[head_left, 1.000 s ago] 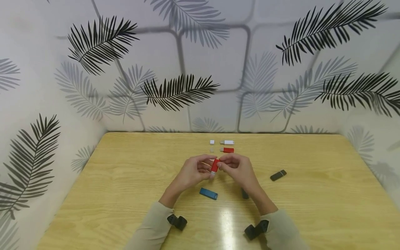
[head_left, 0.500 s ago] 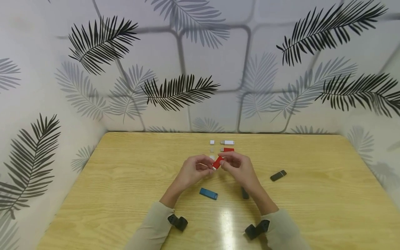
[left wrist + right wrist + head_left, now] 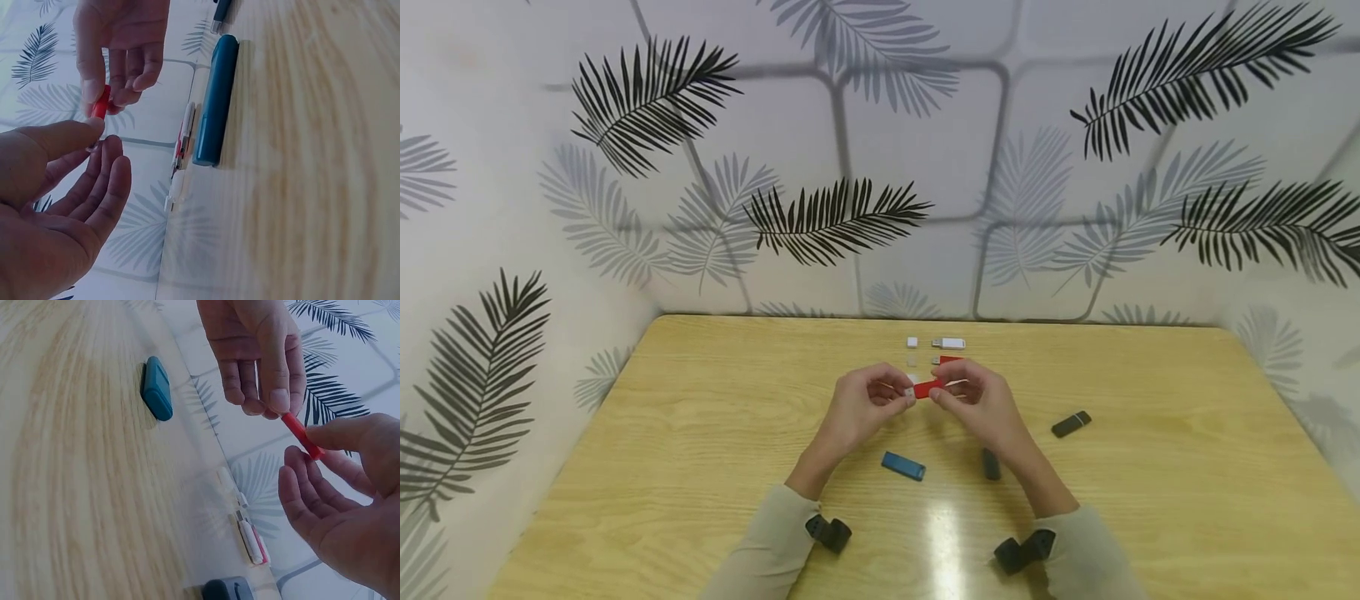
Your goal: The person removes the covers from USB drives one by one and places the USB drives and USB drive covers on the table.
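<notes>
Between my two hands is a red USB stick (image 3: 927, 389), held nearly level above the table. My right hand (image 3: 981, 407) pinches its red body between thumb and forefinger. The thumb and forefinger of my left hand (image 3: 861, 410) pinch the other end, where the connector is; the fingertips partly cover it. In the left wrist view the red stick (image 3: 102, 105) spans from one hand to the other. A blue USB stick (image 3: 903, 466) lies on the table below the hands, and a dark stick (image 3: 991, 464) lies partly under my right wrist.
Along the back lie a white USB stick (image 3: 952, 343) and another red USB stick (image 3: 949, 360), partly behind my right hand. Left of them are a small white cap (image 3: 912, 342) and a clear cap (image 3: 912, 361). A black stick (image 3: 1071, 423) lies to the right.
The red USB stick has turned from pointing down toward me to lying nearly level, its connector end toward the left. My left thumb and forefinger have come together on that end.
</notes>
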A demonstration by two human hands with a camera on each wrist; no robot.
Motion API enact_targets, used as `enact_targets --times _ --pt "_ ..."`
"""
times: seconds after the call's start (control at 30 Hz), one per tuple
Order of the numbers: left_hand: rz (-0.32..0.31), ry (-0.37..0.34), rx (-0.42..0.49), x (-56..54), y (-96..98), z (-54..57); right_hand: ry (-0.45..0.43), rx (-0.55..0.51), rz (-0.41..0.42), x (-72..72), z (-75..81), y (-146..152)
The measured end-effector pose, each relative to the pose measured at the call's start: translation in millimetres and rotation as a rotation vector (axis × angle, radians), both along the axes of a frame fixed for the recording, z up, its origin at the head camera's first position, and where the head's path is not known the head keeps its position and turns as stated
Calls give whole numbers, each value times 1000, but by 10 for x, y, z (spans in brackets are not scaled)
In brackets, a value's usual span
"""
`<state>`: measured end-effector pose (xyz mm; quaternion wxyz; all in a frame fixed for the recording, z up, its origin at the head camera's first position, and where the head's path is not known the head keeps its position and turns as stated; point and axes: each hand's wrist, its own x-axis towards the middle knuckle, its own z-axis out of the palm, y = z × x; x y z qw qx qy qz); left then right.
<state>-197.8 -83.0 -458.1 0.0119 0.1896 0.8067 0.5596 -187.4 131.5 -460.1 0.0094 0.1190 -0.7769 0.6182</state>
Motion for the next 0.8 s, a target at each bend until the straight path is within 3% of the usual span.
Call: enact_targets --times 0.43,0.63,0.8 --pt "-51 82 -88 -1 16 -16 218 182 81 -9 0 51" --pt "-88 121 -99 -14 1 -12 351 304 132 -17 34 77" --pt "-116 136 -88 -11 -4 12 435 339 157 -16 76 115"
